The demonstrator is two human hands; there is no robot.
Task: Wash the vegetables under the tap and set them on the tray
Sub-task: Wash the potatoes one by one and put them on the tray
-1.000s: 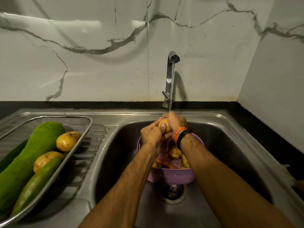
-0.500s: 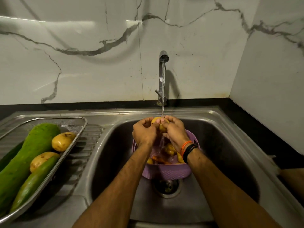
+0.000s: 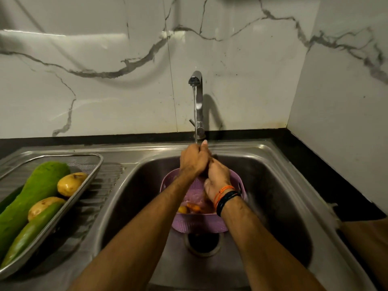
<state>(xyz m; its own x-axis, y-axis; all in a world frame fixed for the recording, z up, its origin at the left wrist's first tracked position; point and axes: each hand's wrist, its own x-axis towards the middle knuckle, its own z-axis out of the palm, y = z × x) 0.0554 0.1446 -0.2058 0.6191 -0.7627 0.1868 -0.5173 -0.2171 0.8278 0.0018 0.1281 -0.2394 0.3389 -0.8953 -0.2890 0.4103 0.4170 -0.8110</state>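
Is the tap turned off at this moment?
No, a stream of water runs from the tap down onto the hands clasped above the purple colander.

hands (image 3: 204,164) clasped under tap (image 3: 197,101) (water running), colander (image 3: 199,223) below

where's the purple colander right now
In the head view the purple colander sits in the middle of the steel sink, just behind the drain and under the running tap, below both hands.

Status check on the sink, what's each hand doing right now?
Left hand and right hand clasped together under running tap, over purple colander. Whatever they hold is hidden. Tray holds two potatoes, green gourds. Nothing in the way.
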